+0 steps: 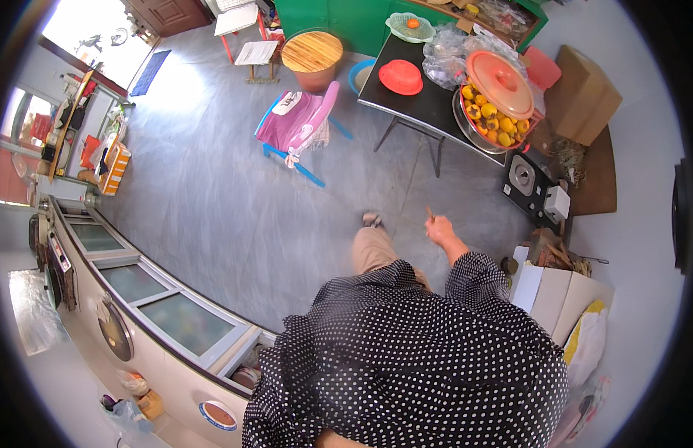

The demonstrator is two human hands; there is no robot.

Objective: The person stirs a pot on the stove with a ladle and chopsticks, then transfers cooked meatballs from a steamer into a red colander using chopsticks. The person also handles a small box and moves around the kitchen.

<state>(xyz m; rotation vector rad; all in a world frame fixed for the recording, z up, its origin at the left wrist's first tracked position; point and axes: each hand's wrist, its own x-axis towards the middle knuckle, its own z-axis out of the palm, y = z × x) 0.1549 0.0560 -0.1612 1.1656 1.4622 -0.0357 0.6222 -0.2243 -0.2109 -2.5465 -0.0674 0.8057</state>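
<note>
My right hand (439, 229) hangs in front of me over the grey floor, beside my right hip. Its fingers are closed around a thin brown object (430, 214), whose tip sticks out beyond them; it is too small to name. My left hand is out of view, and only a patch of bare skin shows at the bottom edge, below my dotted black top. Before me lies grey tiled floor (212, 224), with one shoe (372, 219) forward and blurred. Farther ahead is a blue-legged chair (310, 168) draped with a purple cloth (301, 120).
A black table (402, 106) bears a red basin (401, 77), a green basket (411, 28) and a tub of persimmons (492, 120) under a tilted lid (500, 84). A gas stove (523, 176) stands at right. Along the left runs a counter (172, 381). A wood-lidded bucket (312, 73) stands beyond the chair.
</note>
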